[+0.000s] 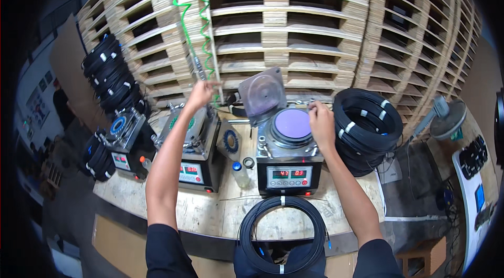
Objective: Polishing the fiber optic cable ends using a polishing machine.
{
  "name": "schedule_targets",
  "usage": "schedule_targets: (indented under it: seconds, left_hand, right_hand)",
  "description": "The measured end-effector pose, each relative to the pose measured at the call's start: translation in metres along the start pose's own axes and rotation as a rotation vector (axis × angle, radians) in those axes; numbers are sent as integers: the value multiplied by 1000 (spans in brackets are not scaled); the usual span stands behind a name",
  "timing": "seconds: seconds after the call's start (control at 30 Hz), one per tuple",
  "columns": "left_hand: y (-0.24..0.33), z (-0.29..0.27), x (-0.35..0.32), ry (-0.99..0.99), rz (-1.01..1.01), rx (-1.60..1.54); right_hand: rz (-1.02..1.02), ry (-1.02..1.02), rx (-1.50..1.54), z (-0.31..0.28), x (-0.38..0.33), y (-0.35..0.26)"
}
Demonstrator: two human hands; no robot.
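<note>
The left hand (201, 94) is reaching up and away from the body, its fingers closing together around the lower end of a green coiled hose (190, 20) that is hanging down in front of the stacked wooden pallets (294, 26); the nozzle at the hose's tip sits right at the fingertips, though how firmly it is being gripped is hard to tell. The right hand (321, 123) is resting, fingers curled, on the right rim of the round purple disc (292, 123) on top of the middle black machine (287, 160), whose square metal lid (262, 94) is standing tilted open behind the disc. Whether those fingers are pinching anything small cannot be made out.

A second machine (195, 157) is sitting just left, under the raised forearm, and a third (125, 139) farther left. A big coil of black cable (367, 123) is lying beside the right hand, and another coil (283, 236) is lying near the body on the wooden bench (210, 209).

To do this well, I judge that the nozzle should be brought down close over the disc while the right hand is keeping steady at the rim, clear of the open lid.
</note>
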State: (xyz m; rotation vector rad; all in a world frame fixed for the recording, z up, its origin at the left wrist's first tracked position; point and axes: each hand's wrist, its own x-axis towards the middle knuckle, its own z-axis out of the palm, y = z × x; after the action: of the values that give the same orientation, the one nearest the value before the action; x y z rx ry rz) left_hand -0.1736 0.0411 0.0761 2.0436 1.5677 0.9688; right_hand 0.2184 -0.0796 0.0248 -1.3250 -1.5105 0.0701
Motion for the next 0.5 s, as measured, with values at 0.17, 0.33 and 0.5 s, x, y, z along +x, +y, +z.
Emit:
schedule_targets:
  seconds: [0.17,0.33,0.5]
  left_hand:
    - [-60,-44,55,223,90,177]
    - [-34,-20,73,63,-160,-250]
    - [-20,-30,64,230,-111,-329]
  right_hand:
    - [-13,-21,-94,3,3,-12]
    - [-76,10,-150,1,4,-15]
    - [-66,-24,-154,5,3,-21]
